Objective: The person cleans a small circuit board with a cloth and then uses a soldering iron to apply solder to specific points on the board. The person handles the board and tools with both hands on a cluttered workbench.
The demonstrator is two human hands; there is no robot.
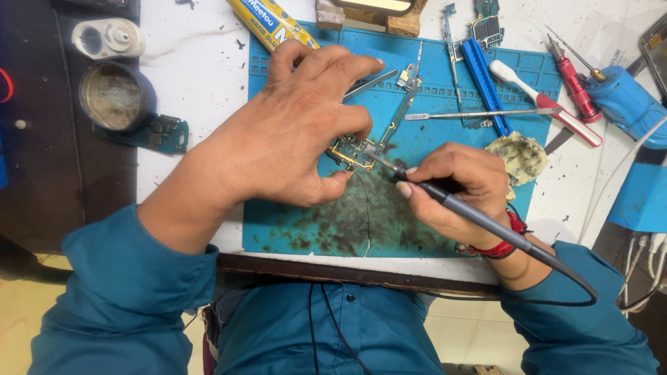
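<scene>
Left hand (292, 132) fingers pinch a small circuit board (354, 149) mid-mat (417, 229); right hand (455, 187) grips a soldering iron (445, 201), tip touching the board. Soldering appears underway; next calls for steadiness.

Blue mat (486, 229) blotched black; red-handled screwdriver (574, 87); white toothbrush (542, 101).

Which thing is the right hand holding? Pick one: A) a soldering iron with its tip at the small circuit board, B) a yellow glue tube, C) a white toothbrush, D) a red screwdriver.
A: the right hand grips a dark soldering iron whose tip meets the small circuit board, steadied by the left hand.
</scene>
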